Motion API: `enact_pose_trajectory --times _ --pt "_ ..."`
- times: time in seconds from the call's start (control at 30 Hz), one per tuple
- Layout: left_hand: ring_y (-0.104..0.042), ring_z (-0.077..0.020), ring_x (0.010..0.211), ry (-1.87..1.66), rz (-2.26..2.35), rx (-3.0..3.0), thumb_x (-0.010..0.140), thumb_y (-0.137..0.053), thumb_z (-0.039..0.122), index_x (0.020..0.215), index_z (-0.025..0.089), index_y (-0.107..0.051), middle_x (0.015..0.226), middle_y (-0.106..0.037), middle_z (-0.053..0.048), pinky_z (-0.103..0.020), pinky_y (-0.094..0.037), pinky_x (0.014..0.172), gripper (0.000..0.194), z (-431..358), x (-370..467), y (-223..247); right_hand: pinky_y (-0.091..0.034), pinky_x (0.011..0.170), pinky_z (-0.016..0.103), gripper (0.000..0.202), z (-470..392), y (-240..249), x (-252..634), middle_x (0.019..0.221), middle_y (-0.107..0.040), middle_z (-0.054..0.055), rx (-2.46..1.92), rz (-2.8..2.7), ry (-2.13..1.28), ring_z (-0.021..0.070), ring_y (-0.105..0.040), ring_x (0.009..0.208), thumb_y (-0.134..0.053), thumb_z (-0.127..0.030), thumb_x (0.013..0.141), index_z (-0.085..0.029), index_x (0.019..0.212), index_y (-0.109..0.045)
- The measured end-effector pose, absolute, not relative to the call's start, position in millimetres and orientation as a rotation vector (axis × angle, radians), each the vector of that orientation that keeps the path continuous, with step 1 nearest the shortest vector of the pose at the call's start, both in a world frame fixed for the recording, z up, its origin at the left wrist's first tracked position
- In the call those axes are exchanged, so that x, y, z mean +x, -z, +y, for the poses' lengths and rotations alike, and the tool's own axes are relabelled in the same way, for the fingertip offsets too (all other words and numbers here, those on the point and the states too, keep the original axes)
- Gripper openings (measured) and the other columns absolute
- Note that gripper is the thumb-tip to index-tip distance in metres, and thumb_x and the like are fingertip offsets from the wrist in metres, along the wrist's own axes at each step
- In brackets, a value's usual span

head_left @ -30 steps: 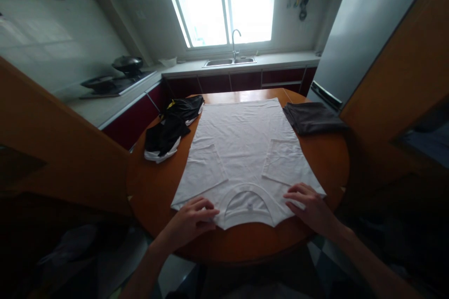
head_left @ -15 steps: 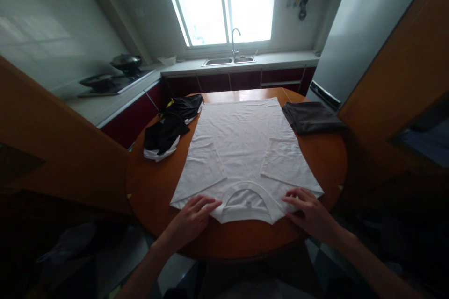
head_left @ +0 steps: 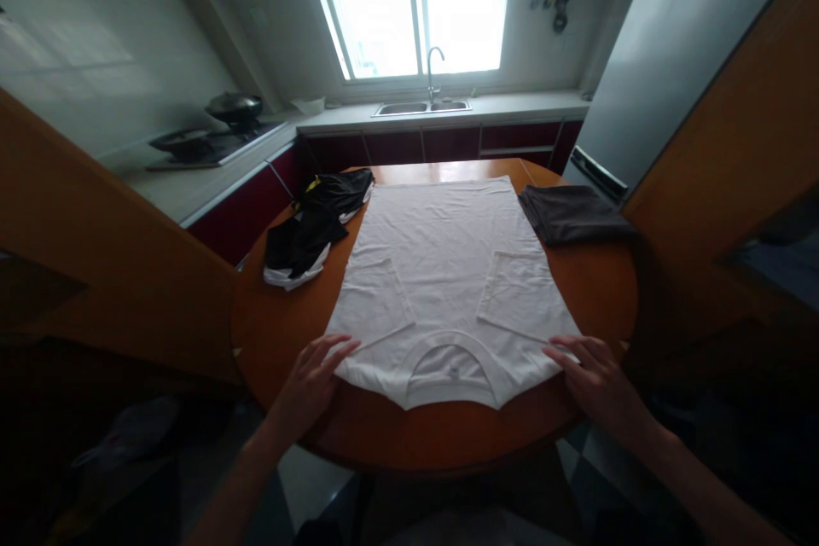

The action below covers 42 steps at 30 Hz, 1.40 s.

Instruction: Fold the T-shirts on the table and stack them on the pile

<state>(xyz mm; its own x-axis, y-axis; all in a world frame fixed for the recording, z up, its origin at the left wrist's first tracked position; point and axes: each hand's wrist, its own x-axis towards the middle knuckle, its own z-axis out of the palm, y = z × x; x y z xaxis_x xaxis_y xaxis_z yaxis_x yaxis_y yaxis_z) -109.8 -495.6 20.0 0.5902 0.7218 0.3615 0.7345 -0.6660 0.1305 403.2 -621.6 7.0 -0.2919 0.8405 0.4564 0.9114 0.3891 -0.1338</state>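
The white T-shirt (head_left: pixel 448 256) lies flat on the desk (head_left: pixel 422 444), collar (head_left: pixel 451 392) toward 6 o'clock; from the left hand (head_left: pixel 313 371) it spreads toward 1 o'clock, from the right hand (head_left: pixel 598 371) toward 11. Each grip touches a shoulder, at the shirt's 7 and 5 o'clock. Fingers cover those corners, and whether either grip pinches cloth I cannot tell. Half a second ago both hands were nearer the collar.
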Motion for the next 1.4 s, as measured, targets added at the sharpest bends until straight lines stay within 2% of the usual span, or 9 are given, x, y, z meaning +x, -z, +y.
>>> enact_pose_trajectory --times 0.1,0.2,0.33,0.5,0.8,0.97,1.17,1.4 --pt "-0.061 -0.0231 0.12 0.708 -1.254 -2.768 0.094 -0.047 0.014 0.124 0.025 -0.068 0.124 -0.068 -0.007 -0.039 -0.049 0.106 0.038 -491 -123 -17 -0.046 0.099 0.045 0.042 -620 -4 414 0.122 -0.069 0.008 -1.543 -2.139 0.253 0.0261 -0.062 0.111 -0.046 -0.006 0.09 -0.023 0.122 -0.068" --pt "-0.065 -0.0213 0.117 0.771 -1.196 -2.856 0.099 -0.049 0.022 0.117 0.024 -0.072 0.123 -0.07 -0.007 -0.036 -0.051 0.105 0.029 -490 -131 -15 -0.049 0.097 0.044 0.034 -619 -3 422 0.121 -0.071 0.007 -1.501 -2.147 0.239 0.0258 -0.064 0.11 -0.051 -0.012 0.094 -0.025 0.118 -0.071" --pt "-0.066 -0.0202 0.119 0.768 -1.178 -2.991 0.102 -0.047 0.027 0.121 0.025 -0.072 0.129 -0.069 -0.007 -0.033 -0.052 0.106 0.032 -492 -134 -17 -0.052 0.096 0.043 0.03 -619 -1 431 0.124 -0.072 0.004 -1.434 -2.19 0.168 0.0239 -0.066 0.112 -0.053 -0.017 0.097 -0.028 0.117 -0.072" --pt "-0.065 -0.0211 0.122 0.715 -1.217 -3.048 0.104 -0.044 0.029 0.124 0.026 -0.072 0.131 -0.069 -0.007 -0.036 -0.052 0.107 0.034 -495 -136 -23 -0.055 0.095 0.042 0.031 -619 2 439 0.125 -0.072 0.004 -1.415 -2.197 0.092 0.0234 -0.067 0.114 -0.052 -0.02 0.098 -0.03 0.12 -0.072" --pt "-0.066 -0.0203 0.12 0.705 -1.16 -3.07 0.102 -0.045 0.025 0.121 0.025 -0.073 0.128 -0.071 -0.007 -0.035 -0.052 0.106 0.034 -500 -137 -29 -0.056 0.096 0.043 0.029 -624 -7 441 0.123 -0.073 0.005 -1.388 -2.214 0.065 0.0237 -0.067 0.115 -0.053 -0.023 0.099 -0.029 0.117 -0.074" --pt "-0.067 -0.0199 0.119 0.648 -1.195 -3.125 0.1 -0.045 0.021 0.121 0.025 -0.073 0.128 -0.071 -0.007 -0.034 -0.053 0.105 0.035 -513 -142 -37 -0.059 0.091 0.039 0.026 -637 -19 437 0.119 -0.075 0.006 -1.362 -2.204 -0.01 0.0221 -0.069 0.11 -0.055 -0.023 0.098 -0.029 0.113 -0.075" --pt "-0.072 -0.0184 0.107 0.585 -1.188 -3.193 0.096 -0.05 0.018 0.109 0.027 -0.078 0.115 -0.076 -0.006 -0.027 -0.056 0.096 0.032 -537 -146 -54 -0.06 0.088 0.036 0.026 -663 -32 440 0.113 -0.076 0.005 -1.325 -2.212 -0.126 0.0218 -0.071 0.106 -0.057 -0.025 0.098 -0.031 0.114 -0.076" --pt "-0.074 -0.0183 0.091 0.458 -1.341 -3.26 0.097 -0.054 0.031 0.1 0.025 -0.079 0.101 -0.078 -0.005 -0.021 -0.056 0.084 0.026 -562 -141 -85 -0.06 0.085 0.033 0.023 -687 -51 444 0.103 -0.077 0.006 -1.372 -2.187 -0.347 0.0225 -0.072 0.096 -0.057 -0.028 0.097 -0.03 0.105 -0.079"
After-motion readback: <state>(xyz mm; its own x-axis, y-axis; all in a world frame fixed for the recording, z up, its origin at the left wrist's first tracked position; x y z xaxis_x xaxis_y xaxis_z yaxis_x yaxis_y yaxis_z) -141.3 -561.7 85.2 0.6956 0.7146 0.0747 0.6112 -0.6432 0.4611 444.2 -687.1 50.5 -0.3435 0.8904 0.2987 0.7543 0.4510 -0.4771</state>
